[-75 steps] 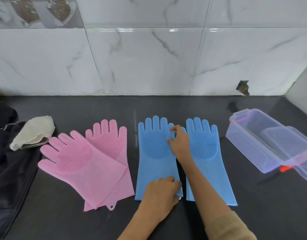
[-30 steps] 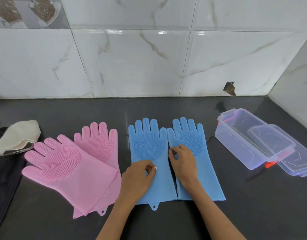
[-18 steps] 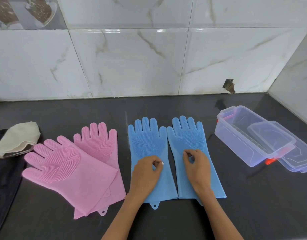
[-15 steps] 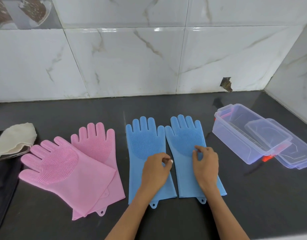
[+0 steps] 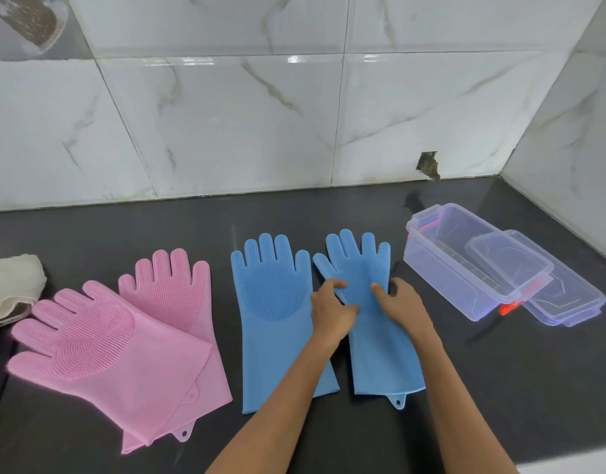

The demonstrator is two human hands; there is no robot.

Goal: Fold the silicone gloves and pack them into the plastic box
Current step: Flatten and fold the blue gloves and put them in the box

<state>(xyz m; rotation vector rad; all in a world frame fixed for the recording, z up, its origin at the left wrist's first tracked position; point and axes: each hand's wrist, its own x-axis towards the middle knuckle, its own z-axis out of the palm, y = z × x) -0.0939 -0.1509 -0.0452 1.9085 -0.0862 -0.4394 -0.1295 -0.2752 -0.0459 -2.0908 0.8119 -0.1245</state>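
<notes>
Two blue silicone gloves lie palm-up, fingers toward the wall, on the dark counter. The left blue glove (image 5: 274,313) lies flat and untouched. My left hand (image 5: 330,311) and my right hand (image 5: 402,307) both pinch the right blue glove (image 5: 380,354) at its palm, one on each side edge, and the palm is bunched narrower between them. Two pink gloves lie overlapped at the left: one tilted on top (image 5: 100,343), the other (image 5: 173,285) under it. The clear plastic box (image 5: 441,265) stands open at the right.
A clear lid (image 5: 568,302) leans against and beside the box, with a red clip showing under it. A cream cloth (image 5: 11,285) lies at the far left edge. Marble tile walls close the back and right. The counter's front edge runs at lower right.
My left hand left the left blue glove and moved right onto the right blue glove. Both hands now pinch that glove's palm, and its thumb side has pulled away from the left glove.
</notes>
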